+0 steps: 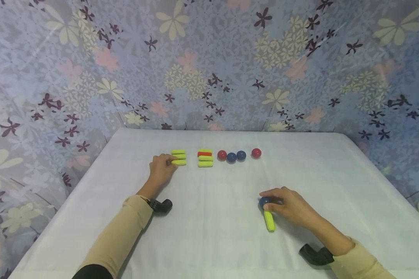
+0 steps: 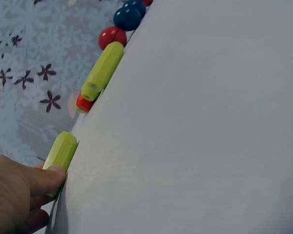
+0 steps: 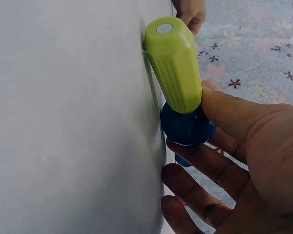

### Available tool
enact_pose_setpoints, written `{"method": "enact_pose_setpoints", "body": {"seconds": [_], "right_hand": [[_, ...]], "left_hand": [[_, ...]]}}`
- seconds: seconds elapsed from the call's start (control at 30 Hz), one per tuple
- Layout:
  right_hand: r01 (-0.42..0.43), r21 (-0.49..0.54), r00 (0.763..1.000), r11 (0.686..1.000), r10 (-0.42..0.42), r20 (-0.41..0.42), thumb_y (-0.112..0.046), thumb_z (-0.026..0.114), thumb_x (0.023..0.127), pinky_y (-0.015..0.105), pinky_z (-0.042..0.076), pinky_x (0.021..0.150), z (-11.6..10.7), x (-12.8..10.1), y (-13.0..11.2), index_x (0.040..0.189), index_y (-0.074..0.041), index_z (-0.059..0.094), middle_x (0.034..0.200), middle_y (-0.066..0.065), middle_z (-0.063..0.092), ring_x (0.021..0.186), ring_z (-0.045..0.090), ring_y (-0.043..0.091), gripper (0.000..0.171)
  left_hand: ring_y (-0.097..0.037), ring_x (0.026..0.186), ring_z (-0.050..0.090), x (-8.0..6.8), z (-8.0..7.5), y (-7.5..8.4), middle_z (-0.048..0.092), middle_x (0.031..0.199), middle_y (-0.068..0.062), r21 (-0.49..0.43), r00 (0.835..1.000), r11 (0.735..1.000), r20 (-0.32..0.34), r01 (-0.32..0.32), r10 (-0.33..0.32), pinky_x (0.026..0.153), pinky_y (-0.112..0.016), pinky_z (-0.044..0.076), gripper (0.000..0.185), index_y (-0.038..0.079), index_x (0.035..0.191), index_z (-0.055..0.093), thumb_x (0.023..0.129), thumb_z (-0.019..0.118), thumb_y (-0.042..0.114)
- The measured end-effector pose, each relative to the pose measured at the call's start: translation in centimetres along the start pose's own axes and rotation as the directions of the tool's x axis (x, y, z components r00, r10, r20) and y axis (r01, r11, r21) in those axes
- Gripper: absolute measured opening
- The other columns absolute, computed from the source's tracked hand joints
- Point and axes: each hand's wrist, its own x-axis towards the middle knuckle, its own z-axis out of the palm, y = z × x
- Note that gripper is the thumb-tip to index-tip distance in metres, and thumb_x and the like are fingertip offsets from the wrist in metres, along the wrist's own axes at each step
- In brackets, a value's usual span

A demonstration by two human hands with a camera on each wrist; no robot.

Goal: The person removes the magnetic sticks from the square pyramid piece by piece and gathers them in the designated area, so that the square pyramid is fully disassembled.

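Observation:
Near the table's far left part, my left hand (image 1: 160,169) pinches the nearest of a few yellow-green toy sticks (image 1: 179,162) lying side by side. The left wrist view shows the thumb across the near end of that stick (image 2: 61,153). My right hand (image 1: 294,207), at the right of the table, grips a blue ball (image 3: 186,124) between thumb and fingers. A yellow-green stick (image 3: 176,68) with a silver disc in its end joins this ball and points toward the near edge. The thumb lies beside their joint; the other fingers spread below the ball.
Right of the left hand lies a stack of yellow-green sticks (image 1: 205,164) with a red stick (image 1: 204,154) among them. Beyond, in a row, come a red ball (image 1: 222,155), two blue balls (image 1: 231,157) and another red ball (image 1: 256,153). Floral cloth (image 1: 209,66) hangs behind the white table (image 1: 209,240).

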Motion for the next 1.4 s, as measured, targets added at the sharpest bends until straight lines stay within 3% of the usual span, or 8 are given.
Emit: {"method": "enact_pose_setpoints", "body": {"seconds": [0.17,0.27,0.4,0.53,0.7,0.97,1.2,1.4], "right_hand": [[0.062,-0.004,0.998,0.998,-0.062,-0.015,-0.039,0.067,0.083,0.049,0.046,0.092,-0.4,-0.1,0.2,0.124,-0.019,0.062,0.119,0.003,0.066,0.11,0.057,0.026,0.046],[0.141,-0.002,0.99,0.99,-0.141,0.005,-0.026,0.065,0.088,0.046,0.047,0.091,-0.8,-0.1,0.4,0.126,-0.019,0.06,0.121,0.001,0.065,0.11,0.057,0.024,0.039],[0.287,0.009,0.956,0.958,-0.287,0.062,-0.003,0.06,0.086,0.036,0.046,0.091,-1.1,0.1,1.0,0.127,-0.02,0.059,0.126,-0.003,0.063,0.108,0.055,0.017,0.044],[0.344,0.04,0.929,0.938,-0.347,0.129,0.002,0.059,0.083,0.028,0.044,0.088,-1.3,0.4,1.3,0.125,-0.023,0.061,0.126,-0.004,0.063,0.104,0.05,0.01,0.049],[0.268,0.029,0.951,0.963,-0.269,0.152,-0.002,0.061,0.083,0.026,0.044,0.085,-1.4,0.4,1.3,0.121,-0.028,0.063,0.117,-0.009,0.064,0.099,0.048,0.008,0.046],[0.201,-0.052,0.979,0.978,-0.199,0.049,-0.042,0.073,0.076,0.031,0.046,0.088,-0.6,-0.5,1.1,0.111,-0.024,0.065,0.104,-0.011,0.062,0.097,0.053,0.008,0.041],[0.115,-0.05,0.993,0.992,-0.115,0.0,-0.042,0.075,0.073,0.045,0.046,0.091,-0.1,-0.9,0.3,0.103,-0.021,0.066,0.103,-0.006,0.064,0.101,0.058,0.017,0.038],[0.11,-0.033,0.994,0.993,-0.11,-0.011,-0.042,0.075,0.072,0.046,0.047,0.09,0.0,-0.9,0.3,0.101,-0.022,0.065,0.103,-0.005,0.064,0.101,0.059,0.018,0.037]], "left_hand": [[-0.027,0.105,0.045,0.4,0.0,0.0,0.061,0.11,-0.009,0.017,1.0,1.0,0.006,0.013,-0.013,0.099,-0.049,0.027,0.028,0.015,0.115,0.066,0.088,0.064,0.021],[-0.027,0.106,0.045,0.4,0.0,0.0,0.061,0.111,-0.009,0.02,1.0,1.0,0.012,0.021,-0.021,0.099,-0.048,0.027,0.028,0.015,0.115,0.066,0.088,0.063,0.021],[-0.027,0.106,0.045,0.4,0.1,-0.1,0.061,0.11,-0.009,0.021,1.0,0.999,0.017,0.026,-0.026,0.098,-0.048,0.027,0.028,0.015,0.116,0.065,0.088,0.063,0.021],[-0.027,0.104,0.045,0.4,0.2,0.0,0.061,0.109,-0.009,0.014,1.0,1.0,0.018,0.019,-0.019,0.098,-0.049,0.027,0.029,0.014,0.116,0.065,0.088,0.063,0.02],[-0.027,0.103,0.045,0.3,0.1,0.1,0.061,0.108,-0.009,0.01,1.0,1.0,0.01,0.014,-0.015,0.098,-0.049,0.027,0.028,0.013,0.115,0.066,0.087,0.064,0.021],[-0.028,0.104,0.045,0.2,-0.1,0.1,0.061,0.108,-0.011,0.013,1.0,1.0,0.012,0.009,-0.009,0.098,-0.049,0.027,0.029,0.013,0.115,0.066,0.088,0.063,0.022],[-0.03,0.108,0.044,0.3,0.0,0.0,0.061,0.111,-0.012,0.0,1.0,1.0,0.008,0.003,-0.003,0.1,-0.05,0.026,0.031,0.013,0.116,0.065,0.087,0.065,0.022],[-0.029,0.11,0.041,-1.2,0.1,1.1,0.057,0.112,-0.012,-0.098,0.997,0.995,-0.068,-0.03,0.023,0.097,-0.047,0.029,0.038,0.01,0.119,0.062,0.083,0.068,0.023]]}}
